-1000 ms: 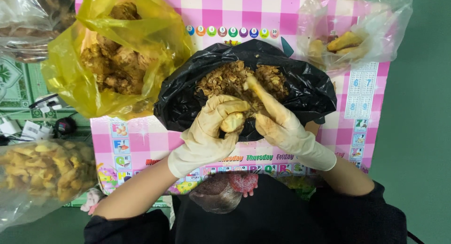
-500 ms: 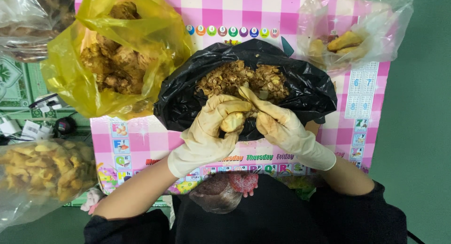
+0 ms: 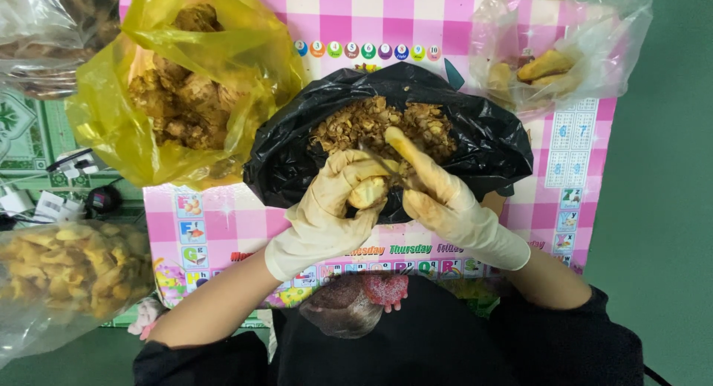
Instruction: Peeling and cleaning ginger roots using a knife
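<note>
Both my hands wear cream latex gloves and meet over an open black plastic bag full of brown peelings. My left hand is closed around a pale yellow peeled root piece. My right hand sits just right of it, forefinger stretched out toward the bag. It grips what looks like a thin dark blade laid against the piece. The blade's handle is hidden inside the glove.
A yellow bag of brown knobbly roots stands at the upper left. A clear bag with a few peeled yellow pieces is at the upper right. Another clear bag of yellow pieces lies lower left. All rest on a pink chequered mat.
My right hand has shifted slightly over the piece, its forefinger moving a little left then back up; the left hand keeps holding the piece in the same place.
</note>
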